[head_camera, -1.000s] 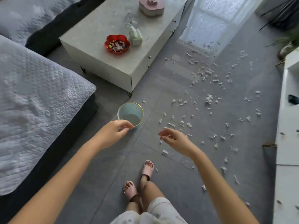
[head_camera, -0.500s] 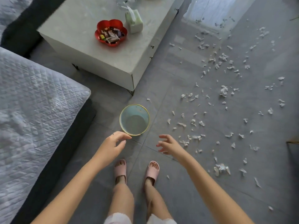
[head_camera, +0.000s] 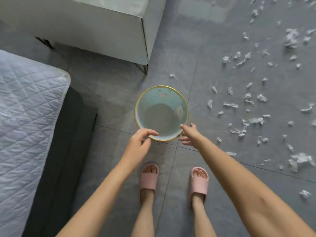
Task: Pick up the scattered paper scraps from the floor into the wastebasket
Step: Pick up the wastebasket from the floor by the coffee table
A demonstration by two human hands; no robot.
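The wastebasket (head_camera: 143, 101) is pale blue with a gold rim. It stands upright on the grey tile floor, just ahead of my feet, and nothing shows inside it. My left hand (head_camera: 139, 146) reaches to the near left of the rim, its loosely curved fingertips at the edge. My right hand (head_camera: 190, 134) is at the near right of the rim with fingers spread, one finger over the edge and the others outside the wall. Neither hand holds paper. White paper scraps (head_camera: 261, 98) lie scattered over the floor to the right, with a larger clump (head_camera: 301, 160) at the right edge.
The pale coffee table (head_camera: 119, 31) overhangs the floor behind the basket, its leg (head_camera: 144, 69) close by. A sofa with a quilted grey cover (head_camera: 25, 117) and a dark base (head_camera: 65, 134) fills the left. My feet in pink slippers (head_camera: 148, 178) stand just behind the basket.
The view has dropped and come closer to the basket. Both hands have moved forward and inward, from short of the basket to its near rim.
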